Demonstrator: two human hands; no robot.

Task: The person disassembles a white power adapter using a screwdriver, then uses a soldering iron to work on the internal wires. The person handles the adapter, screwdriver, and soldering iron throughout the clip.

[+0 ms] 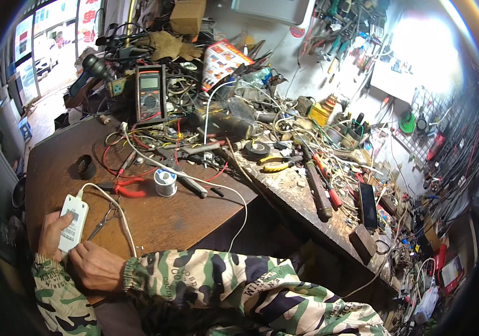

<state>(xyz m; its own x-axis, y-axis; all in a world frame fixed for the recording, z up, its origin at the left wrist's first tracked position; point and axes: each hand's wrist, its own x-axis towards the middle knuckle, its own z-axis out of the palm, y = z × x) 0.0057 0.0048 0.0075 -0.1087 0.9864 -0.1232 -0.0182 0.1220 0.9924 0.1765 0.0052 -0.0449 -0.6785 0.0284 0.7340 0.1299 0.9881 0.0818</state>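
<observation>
My left hand grips a flat white plastic box, its thumb pressed on the labelled face. A white cable leaves the box's upper end and curves over the brown table. At the box's lower end my right hand is closed, fingers curled against it; whatever they pinch is hidden. Just right of the box lie small scissors. Beyond them are red-handled pliers and a spool of solder wire.
A black roll stands on the brown tabletop. A multimeter leans at the back amid tangled wires. On the right-hand bench lie yellow-handled pliers, a dark phone and a brown block.
</observation>
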